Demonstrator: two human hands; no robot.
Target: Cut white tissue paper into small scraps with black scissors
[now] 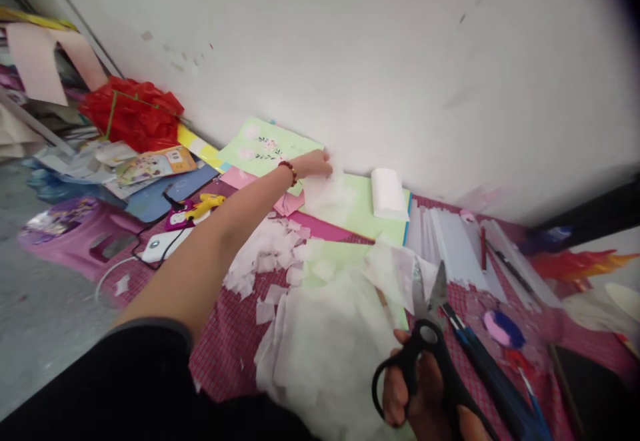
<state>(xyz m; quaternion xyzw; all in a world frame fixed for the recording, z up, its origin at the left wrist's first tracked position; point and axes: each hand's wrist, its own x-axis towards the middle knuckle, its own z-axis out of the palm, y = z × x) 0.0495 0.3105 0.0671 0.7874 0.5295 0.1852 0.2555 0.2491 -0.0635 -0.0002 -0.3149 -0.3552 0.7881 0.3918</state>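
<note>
My left hand (320,163) reaches far forward near the wall, its fingers closed and somewhat blurred. A thin white tissue-like sheet (330,197) hangs from the fingers over a light green board. My right hand (417,387) is low on the right, its fingers in the handles of black-handled scissors (427,317). The scissor blades stand apart and point forward. Just left of the blades is a creased piece of white paper (393,267). A stack of thin white sheets (330,334) lies between my arms, with many small torn or cut white pieces (267,247) beside it.
A green card with painted flowers (265,147) leans at the wall. A white paper roll (387,193) stands on the green board. Hot glue sticks or clear strips (450,241) lie right. A yellow glue gun (205,206), pink stool (80,241) and red plastic bag (137,114) are left.
</note>
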